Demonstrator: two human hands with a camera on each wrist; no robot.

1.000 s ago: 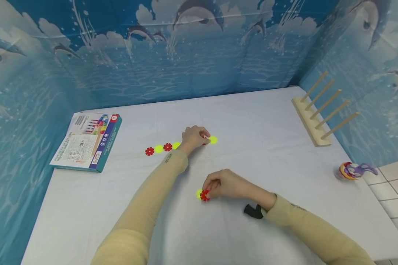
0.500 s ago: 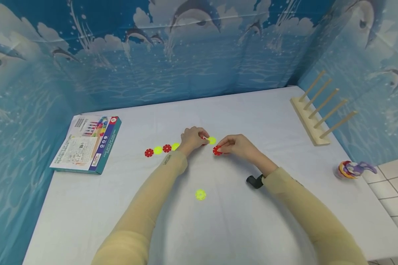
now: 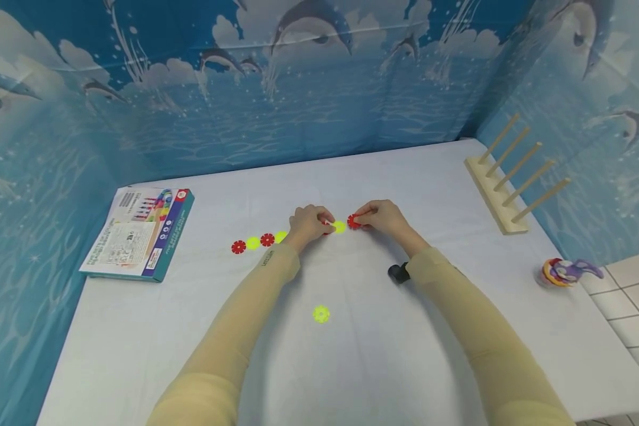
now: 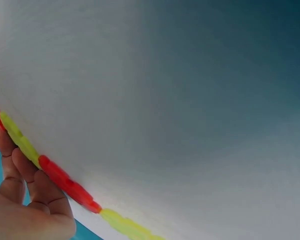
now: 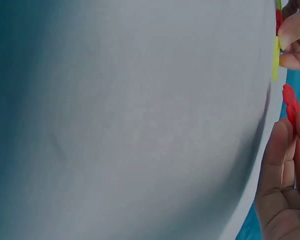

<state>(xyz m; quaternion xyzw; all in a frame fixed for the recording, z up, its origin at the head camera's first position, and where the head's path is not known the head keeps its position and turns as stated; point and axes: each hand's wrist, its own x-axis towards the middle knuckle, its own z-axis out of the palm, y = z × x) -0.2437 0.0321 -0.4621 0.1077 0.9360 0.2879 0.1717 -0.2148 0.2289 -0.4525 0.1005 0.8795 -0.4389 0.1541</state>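
Observation:
Red and yellow notched plastic flower discs run in a row across the white table, red disc (image 3: 267,239) beside yellow disc (image 3: 252,243). Near the row's right end, my left hand (image 3: 309,226) pinches it about where a partly hidden red disc meets the last yellow disc (image 3: 339,227). In the left wrist view, fingers lie behind the edge-to-edge discs (image 4: 69,185). My right hand (image 3: 386,218) holds a loose red flower disc (image 3: 354,222) between thumb and fingers, just right of that last yellow disc. A small gap separates them in the right wrist view, where the red disc (image 5: 290,102) stands on edge.
A single yellow flower disc (image 3: 321,314) lies nearer the front. At the left is a flat toy box (image 3: 138,234). A wooden base with several pegs (image 3: 496,192) stands far right, a purple-topped small toy (image 3: 564,273) near the right edge. Dolphin-print curtains (image 3: 309,118) enclose the table.
My right hand has lifted the red disc from beside the loose yellow one and carried it away from me to the row's right end. The left hand stays nearly in place.

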